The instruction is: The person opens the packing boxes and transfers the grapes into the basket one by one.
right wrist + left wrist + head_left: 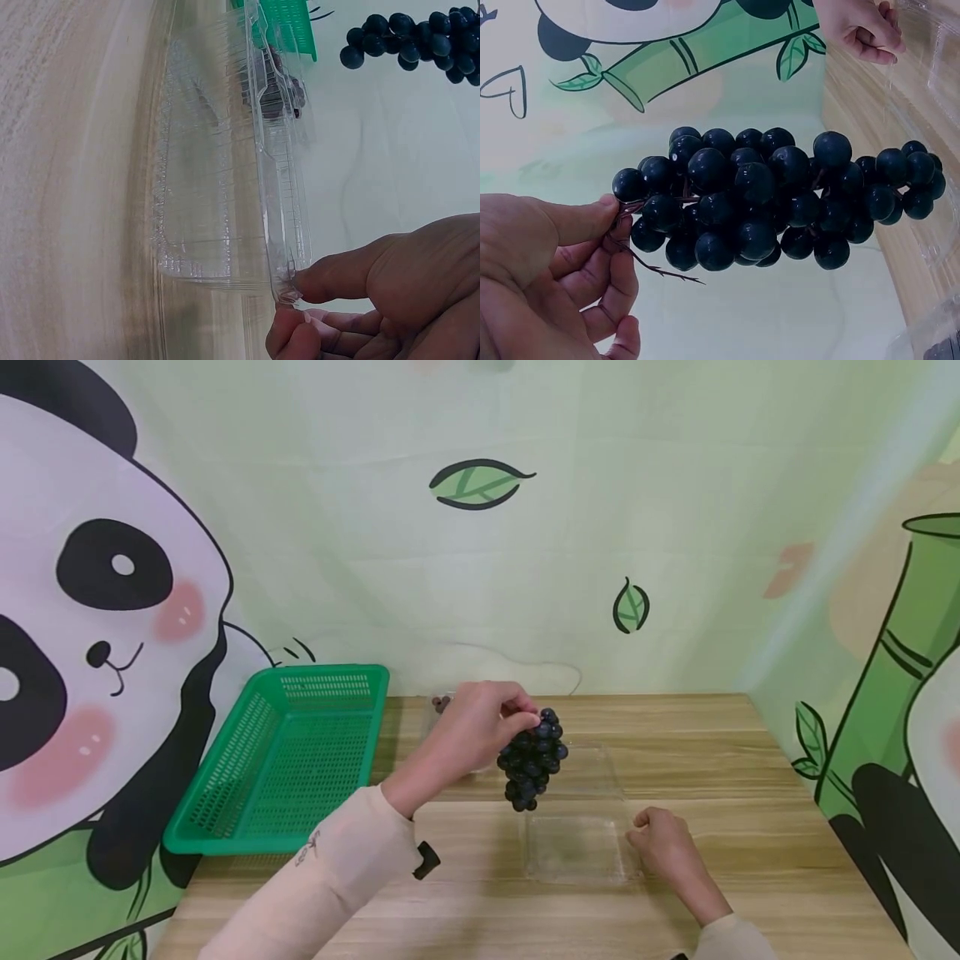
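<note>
Left hand (480, 722) pinches the stem (636, 204) of a bunch of dark grapes (532, 762) between thumb and bent fingers, holding it in the air at 11 o'clock from a clear plastic box (576, 852). Right hand (663, 845), at the box's 3 o'clock, pinches its rim (268, 180). Beneath is a wooden table (750, 827); a green basket (288, 768) sits at the grapes' 9 o'clock. Behind, at 12, hangs a panda-printed cloth (555, 543).

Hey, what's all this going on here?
A person's left hand is holding a bunch of grapes by the stem, up in the air. The right hand pinches the edge of a clear box that sits open on the table. The grapes are not in it yet. A green basket stands off to the person's left.
</note>
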Tool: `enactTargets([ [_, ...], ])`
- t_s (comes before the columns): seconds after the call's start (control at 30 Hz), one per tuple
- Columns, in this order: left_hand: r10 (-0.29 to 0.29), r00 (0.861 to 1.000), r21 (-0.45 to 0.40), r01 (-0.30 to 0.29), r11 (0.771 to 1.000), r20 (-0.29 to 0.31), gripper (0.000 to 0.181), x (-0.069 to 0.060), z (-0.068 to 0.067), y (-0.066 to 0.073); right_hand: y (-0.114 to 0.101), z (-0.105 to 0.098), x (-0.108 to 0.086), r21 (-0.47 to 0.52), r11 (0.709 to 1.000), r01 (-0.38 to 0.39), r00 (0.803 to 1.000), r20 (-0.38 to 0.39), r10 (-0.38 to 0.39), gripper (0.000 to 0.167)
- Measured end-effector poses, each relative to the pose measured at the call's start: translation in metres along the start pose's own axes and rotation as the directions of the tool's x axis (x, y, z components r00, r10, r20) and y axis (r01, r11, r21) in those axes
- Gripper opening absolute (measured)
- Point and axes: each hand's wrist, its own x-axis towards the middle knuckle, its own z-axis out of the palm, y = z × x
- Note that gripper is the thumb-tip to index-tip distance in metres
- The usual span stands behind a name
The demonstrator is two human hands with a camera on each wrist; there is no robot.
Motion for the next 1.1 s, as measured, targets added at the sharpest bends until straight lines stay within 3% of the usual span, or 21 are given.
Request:
enactTargets([
  [0.3, -0.015, 0.999, -0.002, 0.015, 1.0, -0.043, 0.009, -0.005, -0.01, -0.004, 0.003, 0.001, 0.0, 0.003, 1.0, 0.005, 1.0, -0.003, -0.005, 0.021],
  [1.1, -0.11, 0.991, -0.019, 0.109, 0.994, -0.072, 0.008, -0.026, -0.038, -0.03, 0.002, 0.001, 0.001, 0.009, 1.0, -0.014, 1.0, 0.024, 0.014, 0.023],
])
